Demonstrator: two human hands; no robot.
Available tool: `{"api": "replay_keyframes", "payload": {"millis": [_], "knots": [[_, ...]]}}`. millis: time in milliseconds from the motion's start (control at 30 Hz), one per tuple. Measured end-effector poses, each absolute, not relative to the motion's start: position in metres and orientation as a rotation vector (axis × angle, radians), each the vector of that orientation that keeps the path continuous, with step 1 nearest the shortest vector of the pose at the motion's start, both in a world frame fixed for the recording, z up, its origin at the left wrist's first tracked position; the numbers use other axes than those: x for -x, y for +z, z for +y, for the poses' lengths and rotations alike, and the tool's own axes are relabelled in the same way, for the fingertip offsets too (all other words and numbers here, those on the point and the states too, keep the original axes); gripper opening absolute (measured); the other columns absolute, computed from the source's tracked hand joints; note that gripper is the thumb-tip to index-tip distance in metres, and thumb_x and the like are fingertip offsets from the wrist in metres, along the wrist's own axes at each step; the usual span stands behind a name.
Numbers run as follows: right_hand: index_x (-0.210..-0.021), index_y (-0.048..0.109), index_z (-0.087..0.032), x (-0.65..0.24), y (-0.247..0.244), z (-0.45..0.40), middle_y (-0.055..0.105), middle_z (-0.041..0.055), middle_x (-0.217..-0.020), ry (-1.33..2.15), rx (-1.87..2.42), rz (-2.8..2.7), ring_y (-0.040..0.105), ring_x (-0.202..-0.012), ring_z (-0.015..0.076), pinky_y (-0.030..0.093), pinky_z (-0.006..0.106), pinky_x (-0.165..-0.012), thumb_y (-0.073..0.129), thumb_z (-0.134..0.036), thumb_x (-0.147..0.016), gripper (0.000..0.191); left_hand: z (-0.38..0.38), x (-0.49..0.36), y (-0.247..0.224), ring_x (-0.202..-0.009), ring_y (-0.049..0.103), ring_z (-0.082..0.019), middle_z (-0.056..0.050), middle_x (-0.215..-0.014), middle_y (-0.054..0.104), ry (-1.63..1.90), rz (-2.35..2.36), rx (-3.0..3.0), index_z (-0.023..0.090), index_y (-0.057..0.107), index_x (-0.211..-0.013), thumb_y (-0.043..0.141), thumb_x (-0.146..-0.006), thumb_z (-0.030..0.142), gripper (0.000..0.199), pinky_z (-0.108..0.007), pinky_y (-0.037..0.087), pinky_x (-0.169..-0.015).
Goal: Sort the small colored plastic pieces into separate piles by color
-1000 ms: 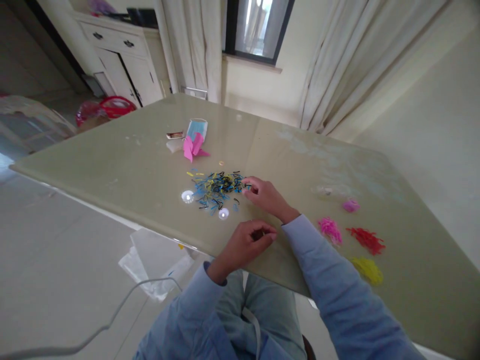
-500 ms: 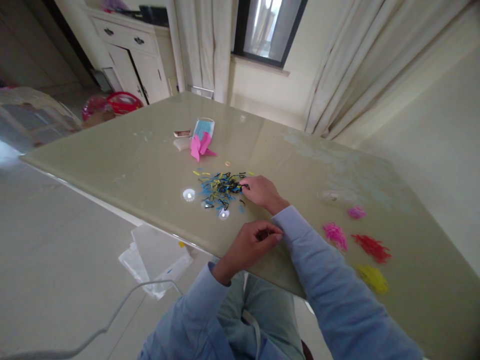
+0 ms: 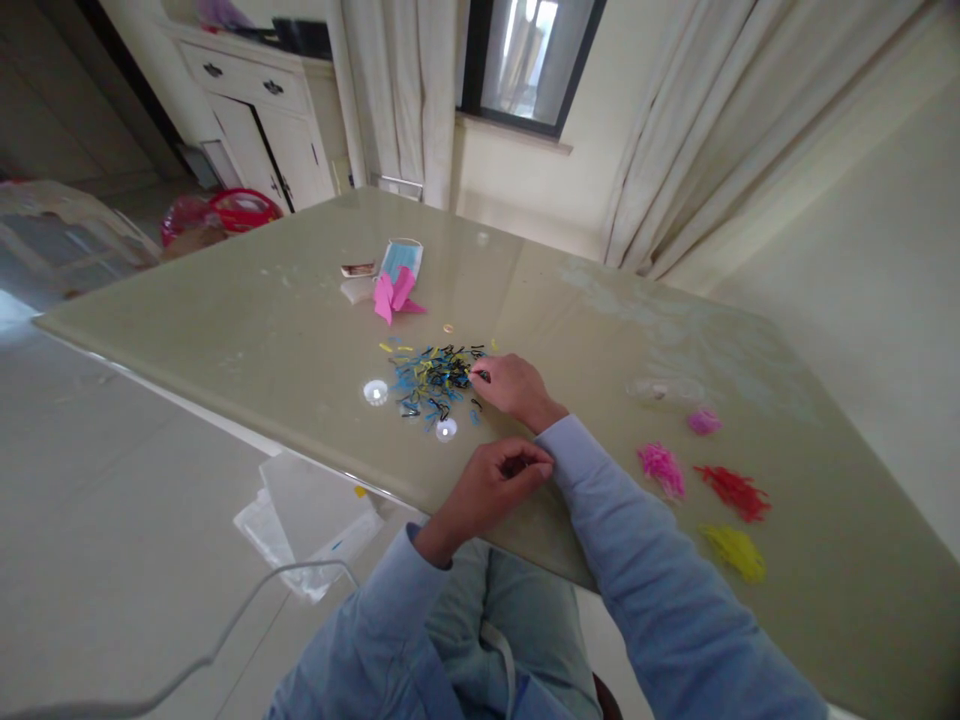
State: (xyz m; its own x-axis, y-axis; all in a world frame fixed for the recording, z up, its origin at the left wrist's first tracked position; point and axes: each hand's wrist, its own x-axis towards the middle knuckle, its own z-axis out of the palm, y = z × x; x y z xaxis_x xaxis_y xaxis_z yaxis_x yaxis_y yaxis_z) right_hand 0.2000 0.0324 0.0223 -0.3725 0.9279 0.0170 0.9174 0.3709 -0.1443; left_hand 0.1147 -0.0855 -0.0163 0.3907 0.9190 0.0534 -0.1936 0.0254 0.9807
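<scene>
A loose pile of small blue, black and yellow bands lies on the table. My right hand reaches to the pile's right edge, thumb and fingertips pinched together among the bands. Whatever sits between those fingertips is too small to make out. Nearer the table's front edge, my left hand is curled with thumb and fingers closed beside my right sleeve. What it may hold is hidden inside the fingers. To the right lie sorted heaps: pink bands, red bands and yellow bands.
Behind the pile are a blue face mask, folded pink paper and a small packet. A clear plastic piece and a small purple-pink bundle lie on the right. White sheets are below the table's front edge.
My right hand has shifted slightly left along the edge of the pile, its fingertips still together. My left hand keeps its curled shape. The whole view has moved a little.
</scene>
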Motion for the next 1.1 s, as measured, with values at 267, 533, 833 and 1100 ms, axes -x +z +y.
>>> {"api": "replay_keyframes", "payload": {"millis": [267, 533, 833, 1100], "knots": [[-0.099, 0.075, -0.024, -0.205, 0.015, 0.032, 0.077, 0.0046, -0.092, 0.227, 1.631, -2.393, 0.066, -0.08, 0.0189, 0.04, 0.027, -0.069, 0.053, -0.03, -0.093, 0.024, -0.086, -0.114, -0.016, -0.061, 0.054, -0.01, -0.002, -0.074, 0.068, 1.005, 0.766, -1.245, 0.014, 0.072, -0.088, 0.069, -0.084, 0.033, 0.02, -0.022, 0.041, -0.058], [-0.094, 0.071, -0.02, -0.213, 0.007, 0.031, 0.073, 0.0015, -0.079, 0.337, 1.516, -2.281, 0.06, -0.067, 0.0148, 0.037, 0.025, -0.065, 0.057, -0.026, -0.089, 0.016, -0.086, -0.114, -0.013, -0.057, 0.05, -0.009, -0.001, -0.069, 0.065, 0.998, 0.798, -1.239, 0.014, 0.072, -0.086, 0.069, -0.082, 0.035, 0.022, -0.022, 0.039, -0.055], [-0.097, 0.072, -0.018, -0.219, 0.003, 0.04, 0.069, 0.0012, -0.073, 0.458, 1.444, -2.055, 0.057, -0.064, 0.0137, 0.038, 0.024, -0.064, 0.052, -0.03, -0.094, 0.024, -0.085, -0.114, -0.013, -0.055, 0.049, -0.009, -0.001, -0.067, 0.064, 0.98, 0.805, -1.173, 0.013, 0.072, -0.086, 0.073, -0.079, 0.04, 0.028, -0.02, 0.037, -0.051], [-0.103, 0.073, -0.017, -0.216, 0.004, 0.042, 0.073, 0.0031, -0.081, 0.512, 1.454, -2.055, 0.062, -0.073, 0.0147, 0.042, 0.024, -0.071, 0.049, -0.03, -0.094, 0.029, -0.086, -0.114, -0.014, -0.059, 0.054, -0.01, -0.003, -0.072, 0.068, 0.987, 0.808, -1.181, 0.014, 0.073, -0.087, 0.072, -0.08, 0.042, 0.029, -0.022, 0.041, -0.055]]}}
